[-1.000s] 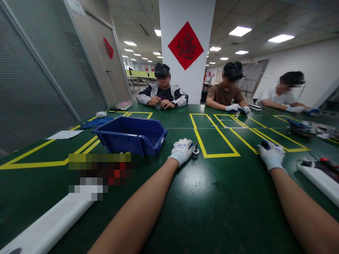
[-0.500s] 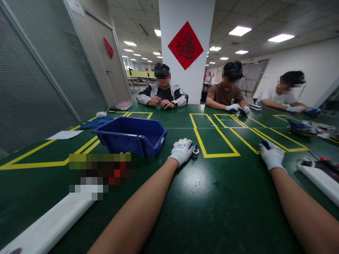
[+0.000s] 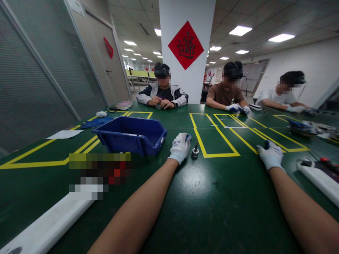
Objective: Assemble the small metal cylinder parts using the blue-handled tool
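My left hand [image 3: 180,148], in a white glove with blue coating, is on the left of a small metal part with a round knurled base and a thin upright stem [image 3: 195,151]. The part stands upright on the green table [image 3: 219,204], with a narrow gap between it and my glove. Nothing shows in this hand, and its fingers are partly hidden behind its back. Farther right, my right hand [image 3: 270,155], gloved alike, hovers at or rests on the table with its thumb raised apart from the fingers. I see nothing held there.
A blue plastic bin [image 3: 129,135] sits left of my left hand. White bar-shaped objects lie at the left [image 3: 50,224] and right [image 3: 321,183]. Yellow tape [image 3: 222,155] marks the table. Several people sit across; a loaded tray [image 3: 302,127] stands far right.
My left hand has drawn slightly left and away from the metal part, opening a gap. The part stays upright in nearly the same spot. My right hand has shifted a little left.
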The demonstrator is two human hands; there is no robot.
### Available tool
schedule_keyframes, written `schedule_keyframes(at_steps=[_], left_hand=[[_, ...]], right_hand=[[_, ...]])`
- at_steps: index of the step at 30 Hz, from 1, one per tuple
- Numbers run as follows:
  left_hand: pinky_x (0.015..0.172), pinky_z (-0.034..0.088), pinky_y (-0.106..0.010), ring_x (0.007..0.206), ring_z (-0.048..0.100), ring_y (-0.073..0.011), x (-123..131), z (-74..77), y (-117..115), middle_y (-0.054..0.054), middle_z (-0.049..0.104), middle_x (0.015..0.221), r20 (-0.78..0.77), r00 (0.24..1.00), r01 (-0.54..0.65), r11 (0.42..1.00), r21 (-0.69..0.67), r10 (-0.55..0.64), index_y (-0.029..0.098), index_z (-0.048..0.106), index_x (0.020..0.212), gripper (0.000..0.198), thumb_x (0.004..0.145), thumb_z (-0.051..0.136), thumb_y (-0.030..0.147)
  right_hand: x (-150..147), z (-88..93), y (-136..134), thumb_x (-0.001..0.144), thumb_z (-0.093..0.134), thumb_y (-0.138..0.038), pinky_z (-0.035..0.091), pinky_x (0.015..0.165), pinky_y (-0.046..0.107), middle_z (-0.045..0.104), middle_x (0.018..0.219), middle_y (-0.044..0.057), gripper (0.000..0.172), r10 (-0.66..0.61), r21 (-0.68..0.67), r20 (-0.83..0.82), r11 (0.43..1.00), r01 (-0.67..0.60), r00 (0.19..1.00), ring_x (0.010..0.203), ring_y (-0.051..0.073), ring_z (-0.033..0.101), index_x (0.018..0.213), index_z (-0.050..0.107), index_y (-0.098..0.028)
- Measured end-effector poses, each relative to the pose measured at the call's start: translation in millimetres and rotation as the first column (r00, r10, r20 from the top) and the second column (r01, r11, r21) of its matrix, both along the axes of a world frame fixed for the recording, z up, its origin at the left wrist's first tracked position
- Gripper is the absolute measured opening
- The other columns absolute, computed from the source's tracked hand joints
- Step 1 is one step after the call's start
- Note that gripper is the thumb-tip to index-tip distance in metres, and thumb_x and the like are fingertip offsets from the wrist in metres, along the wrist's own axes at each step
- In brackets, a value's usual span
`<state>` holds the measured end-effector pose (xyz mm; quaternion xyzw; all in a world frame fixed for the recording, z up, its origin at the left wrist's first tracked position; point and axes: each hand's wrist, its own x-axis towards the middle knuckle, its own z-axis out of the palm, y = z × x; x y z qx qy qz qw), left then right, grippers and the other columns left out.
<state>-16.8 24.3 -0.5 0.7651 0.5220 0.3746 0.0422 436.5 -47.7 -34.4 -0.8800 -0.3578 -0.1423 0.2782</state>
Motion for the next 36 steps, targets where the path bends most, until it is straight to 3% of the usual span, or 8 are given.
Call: schedule_keyframes(at_steps=[3,6,8,11,13,15,21,36], left_hand=[[0.084,0.043,-0.030,0.094,0.056,-0.0192,0,4.1,-1,-0.006,0.060,0.099,0.088,0.995,0.041,0.995,0.090,-0.049,0.020,0.057,0.099,0.024,0.091,0.037,0.032],[0.087,0.042,-0.031,0.096,0.056,-0.0191,0,6.9,-6,-0.006,0.060,0.101,0.125,0.986,0.095,0.986,0.139,-0.113,0.020,0.056,0.102,0.023,0.089,0.039,0.029],[0.087,0.042,-0.031,0.097,0.056,-0.0190,2,8.4,-10,-0.006,0.060,0.102,0.124,0.981,0.129,0.981,0.147,-0.148,0.020,0.056,0.103,0.023,0.090,0.039,0.029],[0.089,0.041,-0.032,0.099,0.055,-0.0193,3,10.9,-16,-0.006,0.060,0.103,0.081,0.983,0.151,0.979,0.134,-0.163,0.020,0.057,0.101,0.025,0.091,0.037,0.030],[0.090,0.041,-0.033,0.099,0.055,-0.0198,4,12.7,-19,-0.006,0.060,0.103,0.039,0.987,0.149,0.982,0.120,-0.155,0.021,0.057,0.101,0.026,0.092,0.035,0.030],[0.089,0.041,-0.033,0.098,0.055,-0.0197,3,14.4,-21,-0.006,0.060,0.101,0.003,0.987,0.161,0.980,0.113,-0.162,0.021,0.057,0.101,0.028,0.093,0.032,0.032],[0.086,0.040,-0.033,0.095,0.053,-0.0202,5,19.6,-28,-0.008,0.058,0.100,-0.128,0.961,0.262,0.952,0.157,-0.244,0.020,0.058,0.100,0.035,0.092,0.033,0.043],[0.086,0.038,-0.035,0.098,0.052,-0.0224,11,30.5,-42,-0.007,0.058,0.103,-0.315,0.899,0.361,0.922,0.139,-0.304,0.021,0.057,0.101,0.034,0.089,0.040,0.047]], right_hand=[[-22,16.8,-8,0.081,0.045,-0.055,0.039,0.084,0.043,0.051,0.114,0.019,0.061,0.044,0.177,0.101,0.982,-0.061,0.994,0.105,0.032,0.047,0.130,0.048,-0.017],[-77,37.9,-11,0.086,0.041,-0.045,0.037,0.089,0.044,0.047,0.122,0.016,0.053,0.179,0.258,0.244,0.935,-0.242,0.953,0.108,0.030,0.047,0.132,0.046,-0.020],[-133,46.0,-9,0.086,0.043,-0.038,0.037,0.092,0.041,0.050,0.121,0.014,0.048,0.376,0.176,0.306,0.881,-0.440,0.875,0.108,0.027,0.048,0.131,0.048,-0.020],[-225,43.2,-6,0.086,0.045,-0.029,0.038,0.090,0.037,0.054,0.121,0.011,0.047,0.702,-0.091,0.282,0.698,-0.710,0.654,0.106,0.024,0.049,0.132,0.047,-0.023],[-272,36.5,-6,0.087,0.044,-0.028,0.038,0.087,0.037,0.054,0.122,0.011,0.043,0.831,-0.299,0.232,0.556,-0.776,0.506,0.104,0.024,0.050,0.130,0.048,-0.026],[-296,32.1,-8,0.088,0.044,-0.031,0.037,0.085,0.038,0.054,0.122,0.010,0.037,0.848,-0.363,0.213,0.529,-0.767,0.485,0.105,0.025,0.049,0.123,0.054,-0.026],[-287,35.5,-16,0.090,0.042,-0.032,0.034,0.085,0.036,0.054,0.122,0.008,0.030,0.883,-0.357,0.198,0.469,-0.808,0.425,0.108,0.024,0.047,0.116,0.055,-0.024],[-299,40.5,-18,0.088,0.044,-0.032,0.036,0.079,0.038,0.062,0.098,0.015,0.029,0.834,-0.531,0.278,0.547,-0.647,0.477,0.089,0.027,0.053,0.102,0.061,-0.014]])
